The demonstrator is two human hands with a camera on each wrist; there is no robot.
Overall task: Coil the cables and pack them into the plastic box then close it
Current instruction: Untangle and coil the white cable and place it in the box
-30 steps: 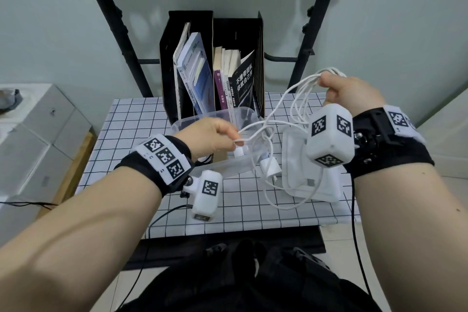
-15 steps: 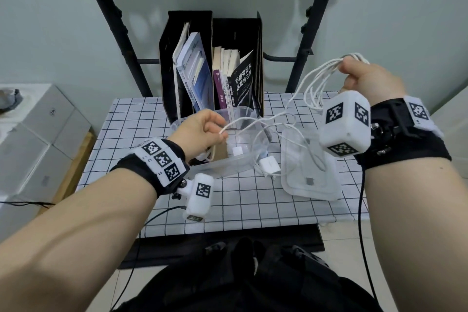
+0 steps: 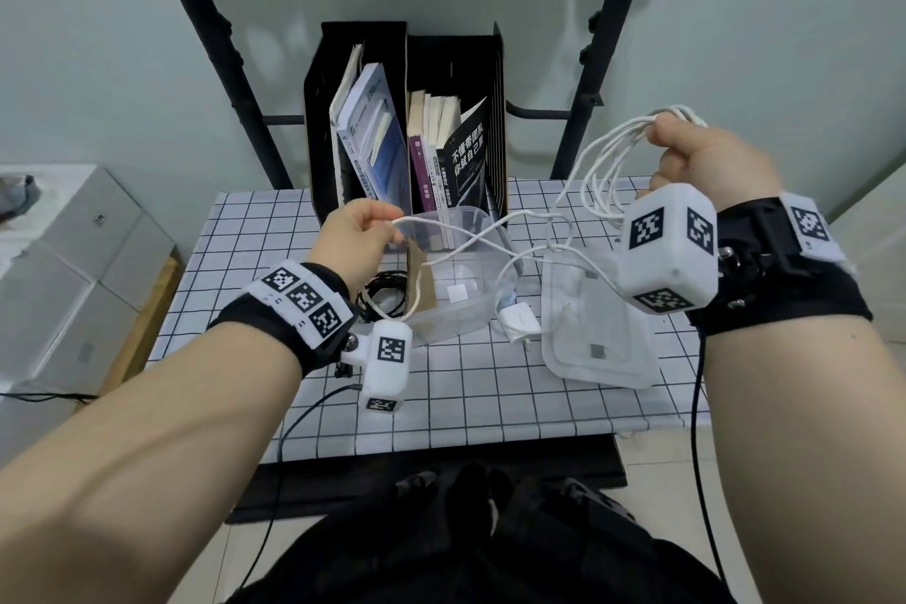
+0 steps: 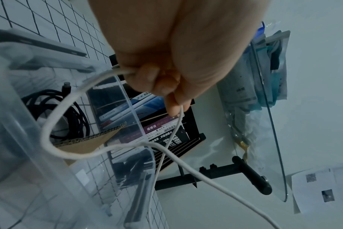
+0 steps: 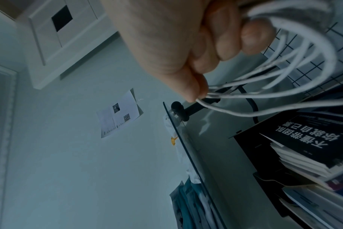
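My right hand [image 3: 706,162] is gripping the coiled loops of the white cable [image 3: 608,147], raised above the lid [image 3: 600,351]. My left hand [image 3: 355,240] is pinching the cable's free run over the plastic box [image 3: 456,314].

The head view is evenly and softly lit, with faint shadows on the wall in the upper part of the frame and bowed lines toward its edges; both wrist views are dimmer, bluish, grainy, and blurred on the near fingers [image 5: 257,37]
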